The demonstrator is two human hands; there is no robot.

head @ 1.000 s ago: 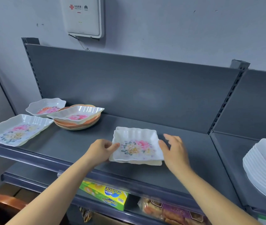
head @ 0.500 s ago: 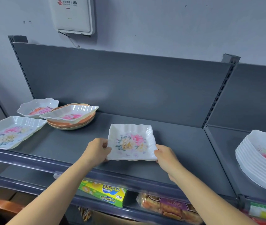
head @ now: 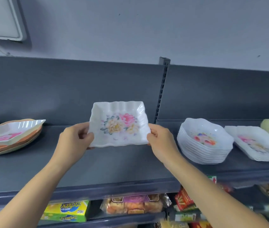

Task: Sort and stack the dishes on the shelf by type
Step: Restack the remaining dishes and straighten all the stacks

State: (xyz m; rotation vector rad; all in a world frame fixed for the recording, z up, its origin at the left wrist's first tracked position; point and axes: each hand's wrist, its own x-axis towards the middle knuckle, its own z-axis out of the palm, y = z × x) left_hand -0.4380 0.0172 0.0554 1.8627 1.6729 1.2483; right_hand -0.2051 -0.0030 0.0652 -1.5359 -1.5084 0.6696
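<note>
1. Both hands are on the square floral dish, which is up off the grey shelf and tilted so that its painted face shows to the camera.
2. The step in hand looks like carrying the dish to a pile of its own kind. It goes best if the dish is levelled out, an even grip held on both edges, and the fluted rim squared up over the matching pile before it goes down.
3. Candidates on the right are the stack of scalloped white bowls and, beyond it, the flat rectangular floral trays. The bowls look too deep and rounded to match, so shape should be checked before the dish is set down.
4. Off to the left a ridged white dish sits on the orange plates, a mixed pile not yet sorted.
5. The left hand pinches the dish's left edge, thumb on top and fingers curled beneath.
6. The right hand grips the right edge the same way.
7. The dish spans the gap between the hands, in front of the shelf's back panel, well apart from either pile.
</note>
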